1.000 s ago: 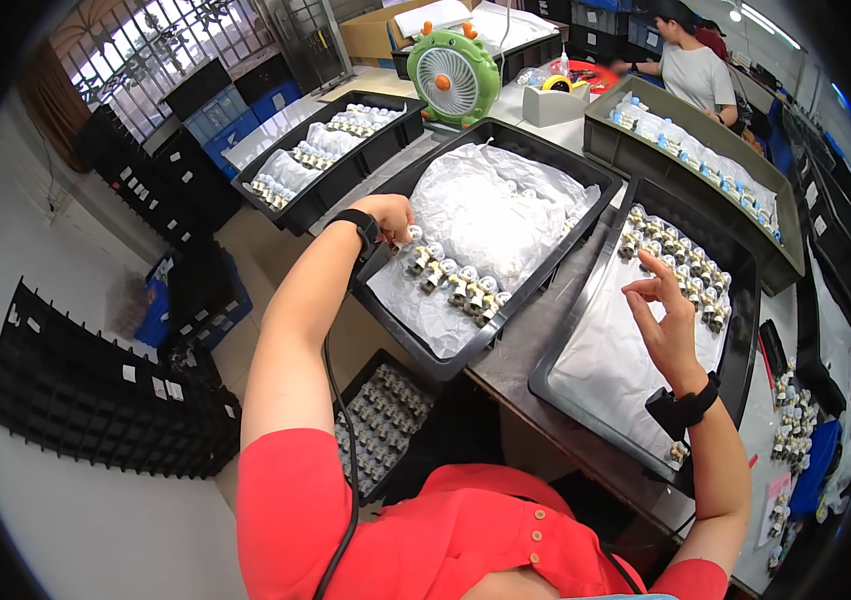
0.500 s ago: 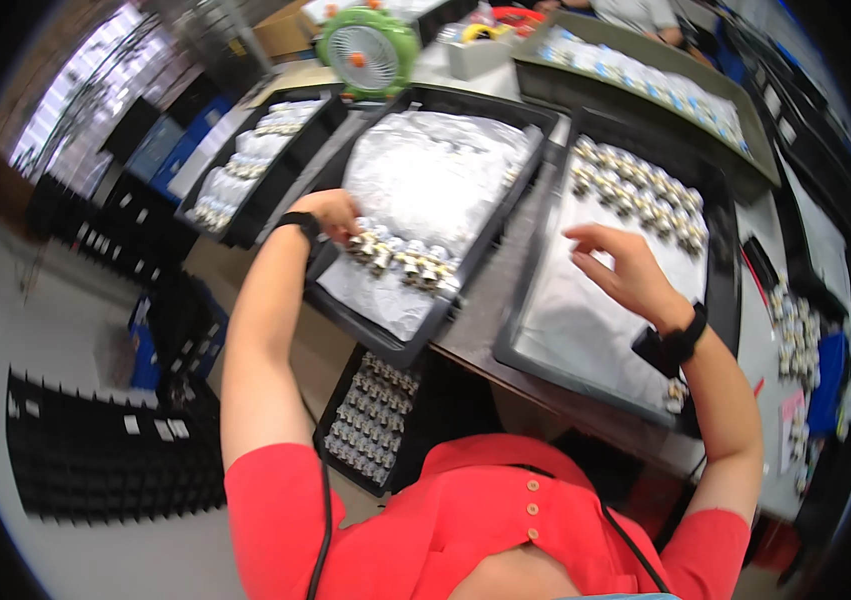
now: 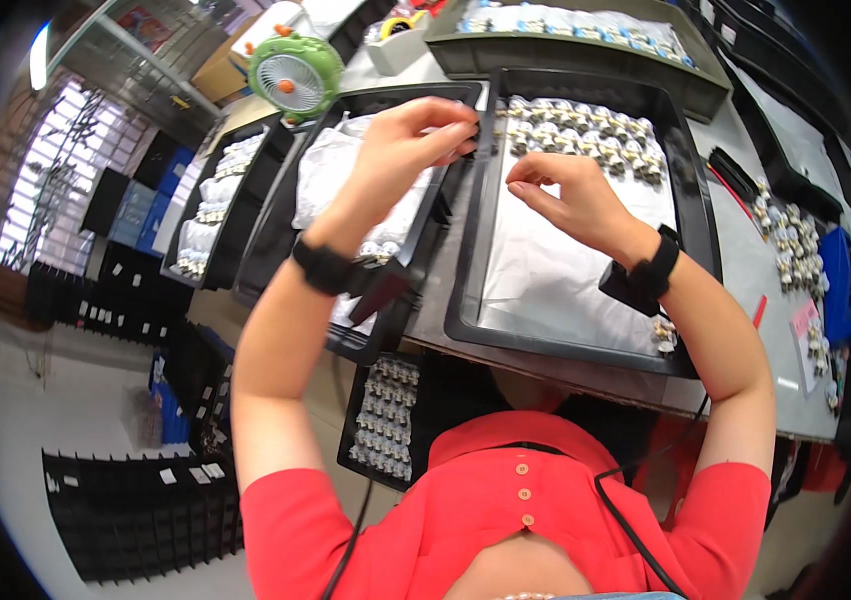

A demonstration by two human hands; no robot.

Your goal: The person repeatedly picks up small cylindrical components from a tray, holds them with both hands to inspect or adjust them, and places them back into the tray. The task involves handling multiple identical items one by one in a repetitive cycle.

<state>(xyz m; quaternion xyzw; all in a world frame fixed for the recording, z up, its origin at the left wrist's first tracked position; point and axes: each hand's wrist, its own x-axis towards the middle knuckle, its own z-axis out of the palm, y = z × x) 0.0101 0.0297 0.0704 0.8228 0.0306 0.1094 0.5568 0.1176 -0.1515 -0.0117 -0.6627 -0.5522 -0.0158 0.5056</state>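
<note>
My left hand (image 3: 407,150) is closed, its fingertips over the rims between the middle black tray (image 3: 365,348) and the right black tray (image 3: 545,345). Whatever those fingers hold, if anything, cannot be made out. Over the right tray, my right hand (image 3: 575,205) has thumb and fingers drawn together, with nothing visible between them. Just beyond it, rows of small metal parts with pale tops (image 3: 585,130) stand on a white liner (image 3: 565,270). White film (image 3: 323,180) covers much of the middle tray, where my left forearm and wristband hide most of a row of similar parts (image 3: 377,250).
A narrower black tray (image 3: 185,235) with wrapped parts stands at left, near a green fan (image 3: 295,78). An olive bin (image 3: 585,50) lies behind. Loose parts (image 3: 795,240) and a blue box (image 3: 837,275) are at right. Another filled tray (image 3: 382,420) sits below the table edge.
My left hand has left the part row in the middle tray and moved right and away from me. My right hand's spread fingers have come together, nearer the far rows. The view has shifted.
</note>
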